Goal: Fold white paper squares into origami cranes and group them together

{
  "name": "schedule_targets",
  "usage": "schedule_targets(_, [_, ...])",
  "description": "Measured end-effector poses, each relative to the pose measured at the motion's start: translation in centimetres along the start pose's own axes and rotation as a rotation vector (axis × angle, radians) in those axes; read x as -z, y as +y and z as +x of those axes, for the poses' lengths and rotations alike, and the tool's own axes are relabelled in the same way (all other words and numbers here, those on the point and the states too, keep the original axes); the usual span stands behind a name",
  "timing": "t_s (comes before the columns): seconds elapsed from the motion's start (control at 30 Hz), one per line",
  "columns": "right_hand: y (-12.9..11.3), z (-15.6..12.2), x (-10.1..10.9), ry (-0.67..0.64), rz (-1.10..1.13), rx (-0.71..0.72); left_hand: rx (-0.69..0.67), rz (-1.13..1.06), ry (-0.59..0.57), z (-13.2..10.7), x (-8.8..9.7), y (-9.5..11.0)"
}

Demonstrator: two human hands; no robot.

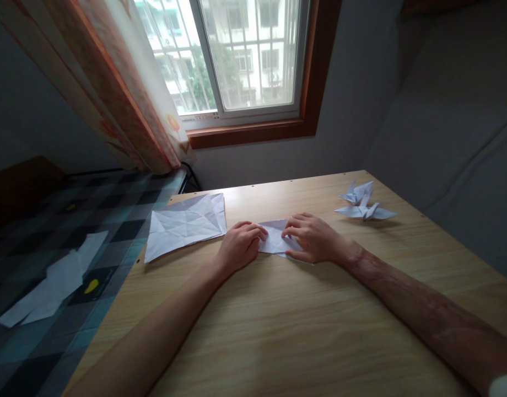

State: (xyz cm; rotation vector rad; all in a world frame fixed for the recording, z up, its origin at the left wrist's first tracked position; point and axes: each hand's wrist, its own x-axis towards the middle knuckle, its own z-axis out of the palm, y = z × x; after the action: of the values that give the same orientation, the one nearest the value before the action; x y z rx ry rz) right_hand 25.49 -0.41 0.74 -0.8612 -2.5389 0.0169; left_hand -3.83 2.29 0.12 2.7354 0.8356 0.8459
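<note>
A partly folded sheet of white paper [273,238] with crease lines lies on the wooden table between my hands. My left hand [242,242] has its fingers curled and pressed together on the paper's left edge. My right hand [313,237] grips the right part, fingertips bent down onto the surface and the thumb lower, near the front edge. My right palm and fingers hide much of that side. To the left of my left hand lies a stack of creased white sheets [187,220].
Two folded paper cranes [366,212] stand near the right edge of the wooden table [253,331]. Left of the table, white paper pieces [61,281] lie on a checked bed cover [125,231]. Behind are a window [253,60] and a curtain [125,99].
</note>
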Motion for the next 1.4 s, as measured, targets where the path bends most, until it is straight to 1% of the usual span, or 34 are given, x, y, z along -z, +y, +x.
schedule_targets(0.13, [-0.2,0.0,-0.5,0.037,-0.002,0.009,-0.043,-0.012,-0.034,0.1,0.3,0.6])
schedule_targets(0.27, [-0.2,0.0,-1.3,0.079,0.005,0.024,-0.12,-0.02,-0.08,0.4,0.1,1.0])
schedule_targets(0.33, [-0.1,-0.1,-1.6,0.091,0.053,0.02,-0.136,-0.028,-0.1,0.5,0.0,0.9])
schedule_targets(0.4, [0.1,-0.1,-2.0,0.118,0.135,-0.021,-0.135,-0.026,-0.093,0.5,-0.2,0.7])
schedule_targets(0.5, [0.3,-0.2,-2.7,0.188,0.248,-0.162,-0.104,-0.005,-0.07,0.4,-0.4,0.5])
schedule_targets(0.53, [0.3,-0.3,-2.9,0.193,0.279,-0.216,-0.087,0.004,-0.062,0.4,-0.5,0.5])
schedule_targets(0.6, [0.2,-0.3,-3.3,0.183,0.317,-0.282,-0.046,0.016,-0.041,0.3,-0.7,0.7])
schedule_targets(0.67, [0.2,-0.2,-3.4,0.16,0.324,-0.282,-0.033,0.019,-0.03,0.3,-0.7,1.0])
schedule_targets(0.8, [0.3,-0.1,-3.2,0.137,0.288,-0.156,-0.12,0.031,-0.07,0.3,-0.7,1.2])
schedule_targets(0.87, [0.4,-0.1,-3.1,0.132,0.27,-0.127,-0.139,0.036,-0.09,0.3,-0.6,1.0])
schedule_targets(1.03, [0.7,-0.2,-3.3,0.094,0.268,-0.146,-0.197,0.037,-0.138,0.3,-0.3,0.8])
schedule_targets(1.2, [0.7,-0.2,-2.7,0.042,0.306,-0.156,-0.255,-0.019,-0.165,0.0,-0.3,1.2])
schedule_targets(1.27, [0.8,-0.3,-2.4,0.021,0.339,-0.16,-0.265,-0.033,-0.148,-0.2,-0.4,1.4])
schedule_targets(1.4, [1.4,-0.5,-2.0,-0.031,0.4,-0.152,-0.268,-0.016,-0.057,-0.5,-0.5,1.3])
